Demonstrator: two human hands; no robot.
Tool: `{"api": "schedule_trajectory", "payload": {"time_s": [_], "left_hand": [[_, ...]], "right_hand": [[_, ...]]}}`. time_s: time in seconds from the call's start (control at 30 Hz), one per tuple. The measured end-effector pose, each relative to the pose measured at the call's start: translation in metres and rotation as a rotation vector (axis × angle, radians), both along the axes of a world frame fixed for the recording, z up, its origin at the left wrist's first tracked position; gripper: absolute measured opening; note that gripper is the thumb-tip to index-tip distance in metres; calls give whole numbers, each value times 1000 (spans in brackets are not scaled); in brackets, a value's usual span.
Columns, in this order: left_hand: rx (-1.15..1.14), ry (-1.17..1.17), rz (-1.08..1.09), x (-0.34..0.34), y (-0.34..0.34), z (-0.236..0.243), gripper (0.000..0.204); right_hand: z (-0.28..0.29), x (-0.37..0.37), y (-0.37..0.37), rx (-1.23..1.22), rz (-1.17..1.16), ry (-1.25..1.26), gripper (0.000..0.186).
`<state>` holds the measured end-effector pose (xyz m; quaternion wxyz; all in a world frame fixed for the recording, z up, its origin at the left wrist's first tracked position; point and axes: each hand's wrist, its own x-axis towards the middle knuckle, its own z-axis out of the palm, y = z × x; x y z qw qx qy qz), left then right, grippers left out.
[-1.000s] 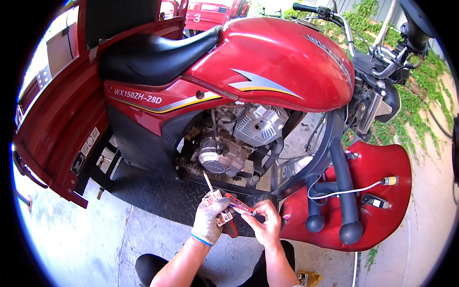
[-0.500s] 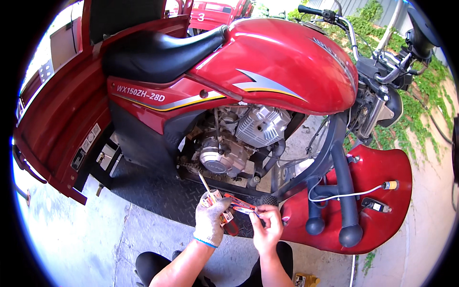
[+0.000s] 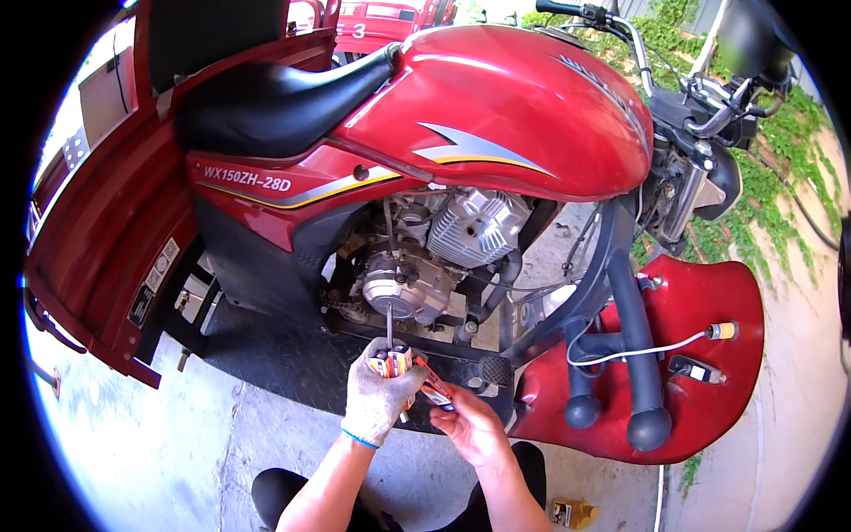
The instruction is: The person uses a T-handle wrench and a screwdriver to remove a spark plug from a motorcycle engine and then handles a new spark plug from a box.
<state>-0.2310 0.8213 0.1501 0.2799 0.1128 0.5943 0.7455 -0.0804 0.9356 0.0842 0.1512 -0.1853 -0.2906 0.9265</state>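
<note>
Head view: person crouches low beside red trike, knees at lower edge, prob. to get eye level w/ engine.
Left hand (image 3: 377, 395): gloved, fist closed round screwdriver (image 3: 391, 350) handle; glove likely for grime and grip.
Screwdriver: striped handle in left fist, thin shaft upright, tip up at round engine cover (image 3: 390, 288); looks to touch it, can't tell exactly where. Held vertical so tip reaches engine from below.
Right hand (image 3: 474, 426): bare, palm up, just right of left hand; fingers closed on pliers (image 3: 433, 386), bare prob. for finer feel.
Pliers: red/orange handles, lie slanted between the two hands, nose toward left fist; jaws hidden, can't tell if they bite anything.
Engine (image 3: 452, 244): silver, finned cylinder, under red tank (image 3: 523, 106), open on this side, so tools go straight in.
Footplate (image 3: 284, 368): black tread plate below engine, both hands hover just over its front edge.
Seat (image 3: 275, 102): black, left of tank.
Leg shield (image 3: 709, 355): red, right side; white wire (image 3: 647, 352) runs across it to small orange-tipped plug, loose end.
Bottle (image 3: 572, 512): small, yellowish, on concrete by right knee, within reach.
</note>
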Motion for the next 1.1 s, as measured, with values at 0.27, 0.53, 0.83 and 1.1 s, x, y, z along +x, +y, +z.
{"api": "schedule_trajectory", "payload": {"time_s": [0.27, 0.53, 0.83, 1.1], "left_hand": [[-66, 251, 174, 26, 6, 3, 20], [-81, 38, 222, 16, 3, 1, 18], [105, -148, 152, 3, -5, -1, 21], [-154, -158, -553, 19, -8, -1, 24]], "right_hand": [[-25, -1, -6, 38, -141, -51, 18], [-30, 6, 8, 29, 23, 59, 33], [-36, 16, 14, -60, -39, 71, 34], [1, 21, 26, 382, -415, -27, 21]]}}
